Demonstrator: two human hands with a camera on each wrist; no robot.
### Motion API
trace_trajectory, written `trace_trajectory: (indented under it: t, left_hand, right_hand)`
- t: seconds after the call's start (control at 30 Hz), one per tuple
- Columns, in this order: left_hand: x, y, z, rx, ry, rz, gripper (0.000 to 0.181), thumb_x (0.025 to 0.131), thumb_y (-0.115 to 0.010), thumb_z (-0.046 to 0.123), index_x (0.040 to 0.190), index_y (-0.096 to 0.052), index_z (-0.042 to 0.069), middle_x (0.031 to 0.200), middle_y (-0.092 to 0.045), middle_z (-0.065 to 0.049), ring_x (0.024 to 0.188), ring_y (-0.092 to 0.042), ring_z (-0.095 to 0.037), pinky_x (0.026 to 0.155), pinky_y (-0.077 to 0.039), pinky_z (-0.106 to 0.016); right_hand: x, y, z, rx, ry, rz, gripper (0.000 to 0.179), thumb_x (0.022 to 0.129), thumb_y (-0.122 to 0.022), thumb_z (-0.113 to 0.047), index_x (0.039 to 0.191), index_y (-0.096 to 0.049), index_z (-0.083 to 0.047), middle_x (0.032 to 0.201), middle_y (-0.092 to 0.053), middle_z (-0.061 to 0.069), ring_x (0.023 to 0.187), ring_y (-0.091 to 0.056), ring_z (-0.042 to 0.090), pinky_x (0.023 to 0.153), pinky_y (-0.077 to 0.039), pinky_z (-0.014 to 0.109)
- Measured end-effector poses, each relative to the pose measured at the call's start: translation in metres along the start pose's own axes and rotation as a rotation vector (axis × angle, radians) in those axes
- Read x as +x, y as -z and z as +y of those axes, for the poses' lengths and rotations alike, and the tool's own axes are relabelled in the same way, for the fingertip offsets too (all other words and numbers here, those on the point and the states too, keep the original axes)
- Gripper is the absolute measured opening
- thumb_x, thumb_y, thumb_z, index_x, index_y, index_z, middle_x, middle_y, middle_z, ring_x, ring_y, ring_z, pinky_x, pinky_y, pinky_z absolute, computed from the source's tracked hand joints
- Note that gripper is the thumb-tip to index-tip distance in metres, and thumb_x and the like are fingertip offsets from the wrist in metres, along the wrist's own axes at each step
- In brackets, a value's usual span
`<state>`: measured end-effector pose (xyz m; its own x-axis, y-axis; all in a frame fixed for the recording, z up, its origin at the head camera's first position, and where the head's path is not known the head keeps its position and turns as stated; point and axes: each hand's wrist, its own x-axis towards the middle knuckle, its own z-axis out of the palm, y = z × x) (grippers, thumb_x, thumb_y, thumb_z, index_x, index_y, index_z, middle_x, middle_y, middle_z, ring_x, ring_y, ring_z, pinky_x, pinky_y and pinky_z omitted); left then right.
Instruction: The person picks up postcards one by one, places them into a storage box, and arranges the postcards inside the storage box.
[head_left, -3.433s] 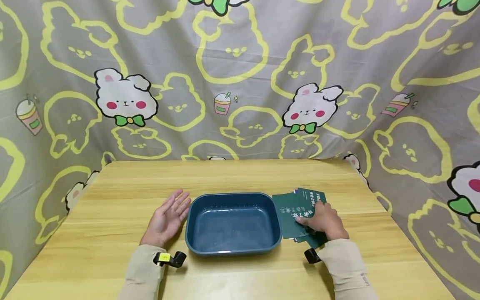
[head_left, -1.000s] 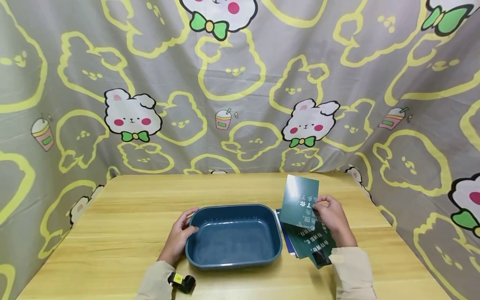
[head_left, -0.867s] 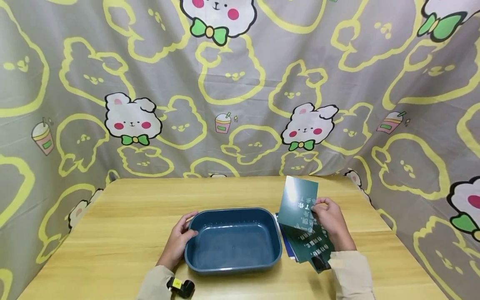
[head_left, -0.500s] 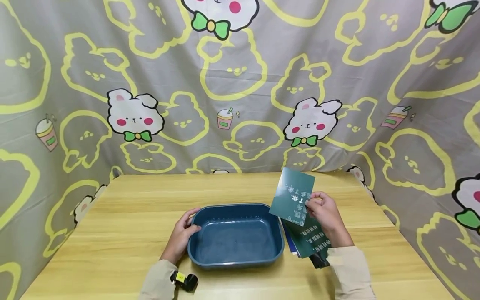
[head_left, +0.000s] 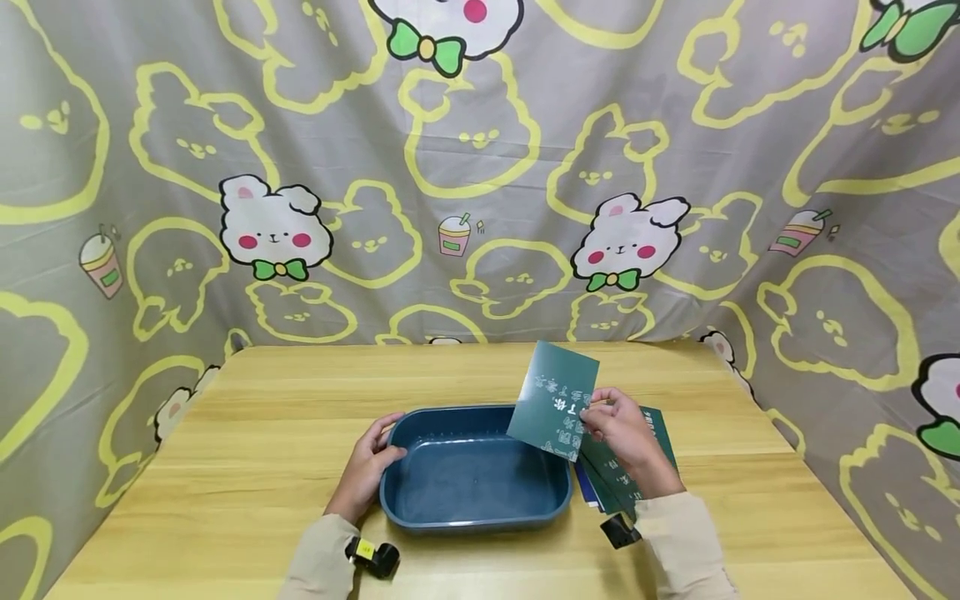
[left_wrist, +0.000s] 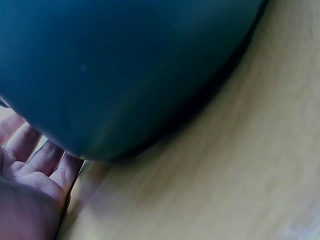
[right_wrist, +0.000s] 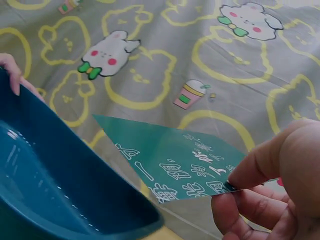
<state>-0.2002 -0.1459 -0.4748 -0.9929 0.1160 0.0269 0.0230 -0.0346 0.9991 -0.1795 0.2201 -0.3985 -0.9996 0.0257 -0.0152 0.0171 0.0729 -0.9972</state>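
A dark blue plastic tub (head_left: 477,490) sits on the table with nothing in it. My left hand (head_left: 367,471) holds its left wall, thumb over the rim and the other fingers along the outside; the left wrist view shows those fingers (left_wrist: 47,155) against the tub's wall. My right hand (head_left: 628,437) pinches a dark green card (head_left: 553,396) with white lettering between thumb and fingers. The card is raised and tilted, its lower left part over the tub's far right corner. Beneath the right hand lies a fanned pile of green cards (head_left: 611,482), partly hidden.
The light wooden table (head_left: 247,467) extends around the tub. A grey curtain (head_left: 360,150) with yellow outlines and white rabbit faces hangs behind it and at both sides. A small black camera (head_left: 378,560) is strapped to the left wrist, another (head_left: 619,530) to the right.
My right hand has lifted one card off the pile and carried it left, to above the tub's right edge. My left hand, earlier palm up beside the tub, now grips its left rim.
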Motion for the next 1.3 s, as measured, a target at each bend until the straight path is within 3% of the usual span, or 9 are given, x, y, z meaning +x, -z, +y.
trace_trajectory:
  t: [0.6, 0.9, 1.3]
  left_hand:
    - [0.000, -0.001, -0.002, -0.004, 0.002, 0.016, 0.054, 0.085, -0.055, -0.009, 0.137, -0.048, 0.002, 0.127, -0.058, -0.023, 0.109, -0.055, -0.029, 0.084, -0.046, -0.027]
    - [0.000, -0.001, 0.001, -0.004, -0.003, 0.003, 0.053, 0.088, -0.054, -0.007, 0.139, -0.046, 0.002, 0.131, -0.056, -0.023, 0.114, -0.054, -0.032, 0.089, -0.047, -0.036]
    - [0.000, -0.001, 0.000, 0.001, 0.007, 0.013, 0.053, 0.087, -0.055, -0.007, 0.138, -0.047, 0.001, 0.128, -0.057, -0.023, 0.111, -0.056, -0.031, 0.086, -0.048, -0.033]
  right_hand:
    - [-0.005, -0.028, 0.004, -0.155, -0.007, -0.055, 0.025, 0.089, -0.059, 0.005, 0.111, -0.048, 0.009, 0.073, -0.065, 0.007, 0.065, -0.058, 0.017, 0.061, -0.050, 0.032]
    - [-0.004, -0.035, 0.003, -0.221, 0.011, -0.069, 0.020, 0.088, -0.063, 0.005, 0.106, -0.055, 0.008, 0.073, -0.065, 0.007, 0.066, -0.062, 0.022, 0.059, -0.050, 0.030]
    - [-0.011, -0.041, 0.001, -0.295, -0.015, -0.100, 0.019, 0.086, -0.064, 0.007, 0.104, -0.056, 0.005, 0.066, -0.062, 0.006, 0.069, -0.063, 0.022, 0.068, -0.050, 0.033]
